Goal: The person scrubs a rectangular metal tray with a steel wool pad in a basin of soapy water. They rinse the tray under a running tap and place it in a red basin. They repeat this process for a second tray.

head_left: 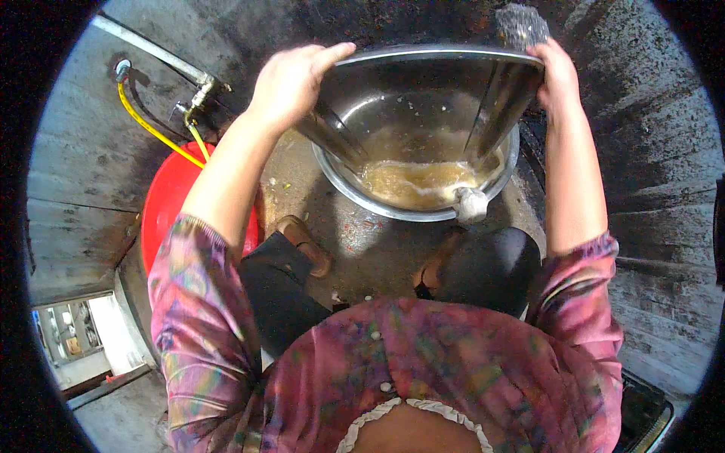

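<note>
Steel pan point(423, 87) stands tilted, low end inside the basin's near edge point(408, 216). Left hand point(291, 79) and right hand point(559, 75) grip opposite corners of its raised rim; scourer point(522, 27) beside right fingers. Likely stiff, heavyish, slippery; rim corners suit holding.

The floor point(362, 264) is grey-brown and looks wet, dark in the shadows. A round metal basin point(400, 215) stands on it toward the right edge, and a red tub point(160, 200) sits along the left edge, its base hidden. Pale and greenish scraps point(276, 183) lie between them; small red flecks point(351, 245) dot the middle. The person's feet point(313, 253) rest nearer the close edge, beside the basin.
</note>
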`<state>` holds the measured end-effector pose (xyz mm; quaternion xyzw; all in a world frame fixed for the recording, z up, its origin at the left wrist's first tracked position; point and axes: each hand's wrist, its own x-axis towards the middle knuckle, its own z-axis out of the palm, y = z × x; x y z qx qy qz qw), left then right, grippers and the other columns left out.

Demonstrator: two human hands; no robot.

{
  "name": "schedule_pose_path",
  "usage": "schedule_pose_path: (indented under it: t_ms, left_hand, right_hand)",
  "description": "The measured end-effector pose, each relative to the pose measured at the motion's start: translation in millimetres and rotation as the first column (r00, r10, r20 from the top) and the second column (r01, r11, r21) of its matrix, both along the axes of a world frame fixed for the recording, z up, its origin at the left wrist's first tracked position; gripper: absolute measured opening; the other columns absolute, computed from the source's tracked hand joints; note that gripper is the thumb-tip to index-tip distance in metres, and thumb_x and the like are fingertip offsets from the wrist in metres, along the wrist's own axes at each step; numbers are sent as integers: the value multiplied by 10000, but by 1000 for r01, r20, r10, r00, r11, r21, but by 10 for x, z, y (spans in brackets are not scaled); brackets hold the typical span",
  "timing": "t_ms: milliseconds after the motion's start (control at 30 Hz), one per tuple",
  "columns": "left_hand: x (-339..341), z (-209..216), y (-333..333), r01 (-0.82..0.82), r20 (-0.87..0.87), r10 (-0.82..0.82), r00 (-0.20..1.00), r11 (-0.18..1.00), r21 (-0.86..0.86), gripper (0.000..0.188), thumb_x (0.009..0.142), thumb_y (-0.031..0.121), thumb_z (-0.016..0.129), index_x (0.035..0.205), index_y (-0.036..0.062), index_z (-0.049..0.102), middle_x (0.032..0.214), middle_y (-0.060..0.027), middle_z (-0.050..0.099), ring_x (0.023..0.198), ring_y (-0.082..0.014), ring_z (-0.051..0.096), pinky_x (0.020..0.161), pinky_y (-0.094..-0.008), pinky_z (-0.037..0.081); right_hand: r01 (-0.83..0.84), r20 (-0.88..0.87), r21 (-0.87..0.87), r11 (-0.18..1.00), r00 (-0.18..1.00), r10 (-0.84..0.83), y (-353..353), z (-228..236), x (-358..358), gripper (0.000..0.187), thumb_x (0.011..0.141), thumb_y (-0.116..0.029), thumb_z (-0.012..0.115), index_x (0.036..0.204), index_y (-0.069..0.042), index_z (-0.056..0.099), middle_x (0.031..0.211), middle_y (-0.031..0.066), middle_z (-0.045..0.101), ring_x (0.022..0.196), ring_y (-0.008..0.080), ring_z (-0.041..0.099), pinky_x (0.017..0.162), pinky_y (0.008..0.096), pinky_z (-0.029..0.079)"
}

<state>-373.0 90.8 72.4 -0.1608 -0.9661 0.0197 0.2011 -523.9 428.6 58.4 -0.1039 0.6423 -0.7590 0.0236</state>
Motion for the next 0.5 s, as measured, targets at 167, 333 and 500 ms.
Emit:
schedule_pose_path:
  t_ms: [167, 333, 500]
  left_hand:
    - [-157, -302, -194, -461, -198, 507, 839, 855, 236, 441, 765, 75, 520, 1184, 210, 549, 1142, -171, 525, 1072, -344, 510, 920, -441, 393]
    - [117, -351, -150, -449, 508, 267, 819, -255, 857, 337, 833, 161, 523, 1157, 74, 500, 1013, -146, 578, 921, -322, 573, 813, -443, 488]
    - [928, -873, -644, -179, 392, 93, 915, -778, 602, 272, 931, 171, 357, 1093, 28, 524, 1006, -148, 583, 908, -297, 574, 797, -434, 494]
  right_hand:
    - [-276, 21, 177, 945, 961, 277, -100, -16, 582, 326, 675, -11, 517, 995, -15, 579, 876, 52, 624, 793, 143, 565, 737, 265, 443]
    - [-428, -29, 447, 785, 871, 491, -673, -194, 1373, 401, 700, -46, 566, 1097, 6, 557, 1082, 125, 589, 902, 188, 568, 807, 311, 445]
    - [-285, -290, 582, 761, 802, 523, -1499, -796, 2144, 390, 742, -68, 569, 1127, -32, 519, 1025, 200, 514, 963, 356, 508, 843, 398, 421]
